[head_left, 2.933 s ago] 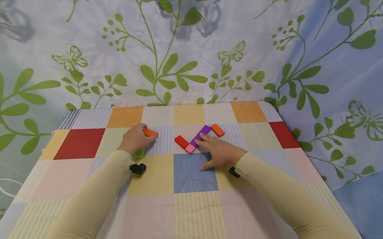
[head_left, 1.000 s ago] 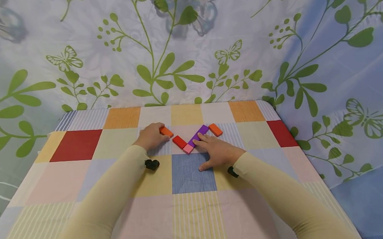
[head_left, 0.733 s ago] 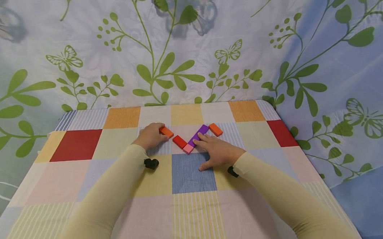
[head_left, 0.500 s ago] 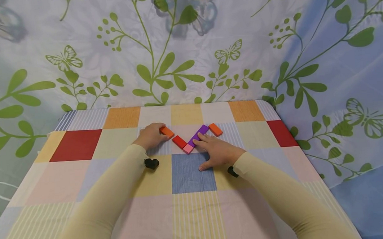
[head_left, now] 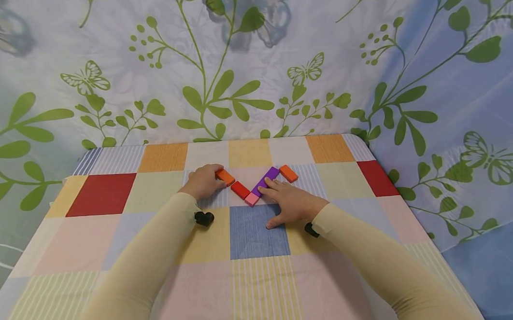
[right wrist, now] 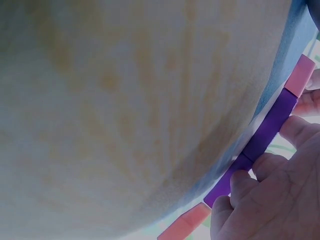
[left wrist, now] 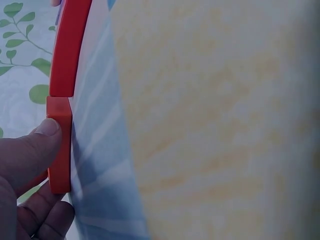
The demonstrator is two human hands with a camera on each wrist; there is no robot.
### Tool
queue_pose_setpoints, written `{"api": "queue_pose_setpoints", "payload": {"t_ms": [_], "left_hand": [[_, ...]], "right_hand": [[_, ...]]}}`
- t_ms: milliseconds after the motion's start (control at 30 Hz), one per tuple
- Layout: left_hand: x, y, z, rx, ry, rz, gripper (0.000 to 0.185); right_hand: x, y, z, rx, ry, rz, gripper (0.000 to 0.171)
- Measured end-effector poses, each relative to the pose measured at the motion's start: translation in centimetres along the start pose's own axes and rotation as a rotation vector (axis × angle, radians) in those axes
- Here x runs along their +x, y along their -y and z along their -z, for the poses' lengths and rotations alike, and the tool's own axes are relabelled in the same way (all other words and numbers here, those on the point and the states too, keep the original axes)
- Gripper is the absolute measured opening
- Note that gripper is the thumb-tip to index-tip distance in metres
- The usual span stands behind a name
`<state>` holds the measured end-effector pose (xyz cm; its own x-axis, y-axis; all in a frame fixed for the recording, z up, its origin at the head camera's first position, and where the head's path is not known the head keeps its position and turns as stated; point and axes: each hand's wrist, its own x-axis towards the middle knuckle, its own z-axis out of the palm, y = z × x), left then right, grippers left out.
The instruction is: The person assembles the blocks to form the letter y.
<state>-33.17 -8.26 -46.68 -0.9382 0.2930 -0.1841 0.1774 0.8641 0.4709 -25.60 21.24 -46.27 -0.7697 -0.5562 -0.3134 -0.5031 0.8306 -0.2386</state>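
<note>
Flat blocks form a V on the checked tablecloth (head_left: pixel 260 237): a red block (head_left: pixel 240 190), a pink block (head_left: pixel 252 199) at the tip and a purple block (head_left: pixel 267 179). My left hand (head_left: pixel 203 181) pinches an orange block (head_left: pixel 225 177) against the red block's upper end. In the left wrist view the thumb (left wrist: pixel 42 137) presses the orange block (left wrist: pixel 60 150), which touches the red block (left wrist: pixel 70 50). My right hand (head_left: pixel 291 201) lies flat, its fingertips on the purple block's lower end. The fingers (right wrist: pixel 242 182) touch the purple block (right wrist: pixel 265 140) beside the pink block (right wrist: pixel 301 75).
A second orange block (head_left: pixel 288 173) lies just past the purple block's upper end, also seen as the orange block (right wrist: pixel 182 227). A leaf-and-butterfly curtain (head_left: pixel 252 73) hangs close behind the table. The table's right edge (head_left: pixel 409 205) drops to blue fabric.
Since 2.9 s ago my left hand has carried the orange block rightward to the red block's end. A green block under that hand then is out of sight. The right hand has stayed put.
</note>
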Motion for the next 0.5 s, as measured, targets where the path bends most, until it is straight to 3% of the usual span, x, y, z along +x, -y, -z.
{"api": "queue_pose_setpoints", "payload": {"t_ms": [500], "left_hand": [[-0.12,-0.42,0.23,0.005,0.007,-0.015,0.062]], "right_hand": [[0.02,0.22,0.11,0.002,0.001,-0.007,0.115]]}}
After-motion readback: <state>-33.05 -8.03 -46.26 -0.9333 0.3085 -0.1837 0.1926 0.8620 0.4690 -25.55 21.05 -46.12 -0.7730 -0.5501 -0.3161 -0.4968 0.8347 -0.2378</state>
